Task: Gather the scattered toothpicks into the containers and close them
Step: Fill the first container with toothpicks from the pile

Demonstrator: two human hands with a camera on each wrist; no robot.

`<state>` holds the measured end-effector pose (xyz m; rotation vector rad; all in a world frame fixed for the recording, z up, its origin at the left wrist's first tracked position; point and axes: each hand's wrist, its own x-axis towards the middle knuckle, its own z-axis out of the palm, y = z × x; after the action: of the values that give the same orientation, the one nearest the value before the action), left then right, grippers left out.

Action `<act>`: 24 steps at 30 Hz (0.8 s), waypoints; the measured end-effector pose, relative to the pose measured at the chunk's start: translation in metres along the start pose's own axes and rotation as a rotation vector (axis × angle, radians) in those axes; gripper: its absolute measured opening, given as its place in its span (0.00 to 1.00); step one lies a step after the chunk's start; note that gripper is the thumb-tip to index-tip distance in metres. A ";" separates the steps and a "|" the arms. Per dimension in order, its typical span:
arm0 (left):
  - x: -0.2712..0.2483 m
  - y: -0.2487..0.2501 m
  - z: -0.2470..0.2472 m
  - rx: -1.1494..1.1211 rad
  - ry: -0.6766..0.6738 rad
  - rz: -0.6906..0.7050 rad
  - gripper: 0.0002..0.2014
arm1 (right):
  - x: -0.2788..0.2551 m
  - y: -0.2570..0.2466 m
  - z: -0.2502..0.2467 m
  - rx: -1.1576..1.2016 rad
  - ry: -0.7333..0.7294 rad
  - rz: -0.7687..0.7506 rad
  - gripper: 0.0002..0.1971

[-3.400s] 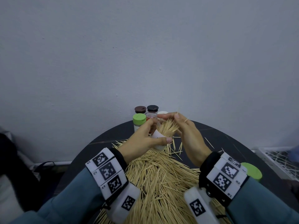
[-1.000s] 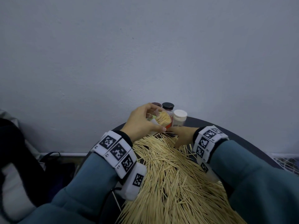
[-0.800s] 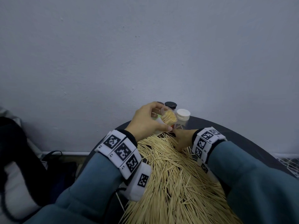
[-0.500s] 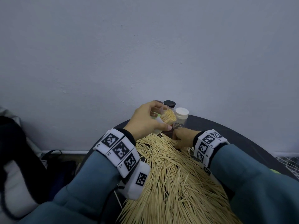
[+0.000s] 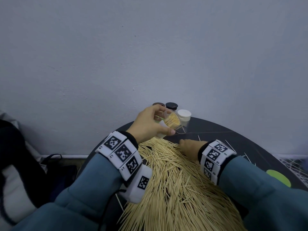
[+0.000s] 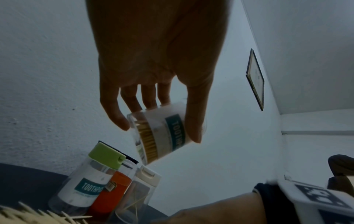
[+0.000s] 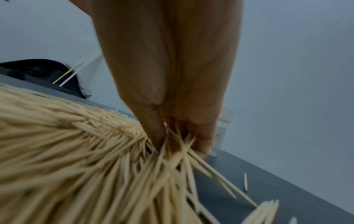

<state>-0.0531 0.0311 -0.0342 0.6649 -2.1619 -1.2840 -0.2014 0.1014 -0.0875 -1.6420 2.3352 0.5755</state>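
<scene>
My left hand (image 5: 150,125) grips a clear, open toothpick container (image 5: 171,121) and holds it tilted above the far side of the table. The container is packed with toothpicks, and its white-and-teal label (image 6: 172,131) shows in the left wrist view between thumb and fingers. A big pile of loose toothpicks (image 5: 175,180) covers the dark round table (image 5: 216,130). My right hand (image 5: 187,145) is down at the far edge of that pile. In the right wrist view its thumb and fingertips (image 7: 159,136) pinch a small bunch of toothpicks (image 7: 180,151) out of the heap.
Several closed containers stand at the table's back edge under my left hand: a green-lidded one (image 6: 91,178), a red one (image 6: 111,195), a white-lidded one (image 5: 184,114) and a dark-lidded one (image 5: 171,105). A loose green lid (image 5: 278,177) lies at the right. The wall is close behind.
My right hand left the container's mouth and dropped to the pile's far edge, then slid a little right. My left hand kept hold of the container and tilted its mouth toward me.
</scene>
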 end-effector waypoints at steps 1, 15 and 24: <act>0.000 0.000 0.000 0.001 -0.002 -0.001 0.32 | -0.002 0.001 0.000 -0.003 0.006 -0.014 0.20; -0.002 0.001 0.007 0.001 -0.038 -0.002 0.29 | -0.031 0.033 -0.009 1.093 0.090 -0.049 0.12; -0.008 0.003 0.022 0.010 -0.110 0.023 0.27 | -0.047 0.038 -0.002 1.909 0.234 -0.200 0.15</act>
<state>-0.0618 0.0513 -0.0423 0.5839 -2.2588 -1.3263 -0.2205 0.1517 -0.0603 -0.7700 1.4186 -1.4817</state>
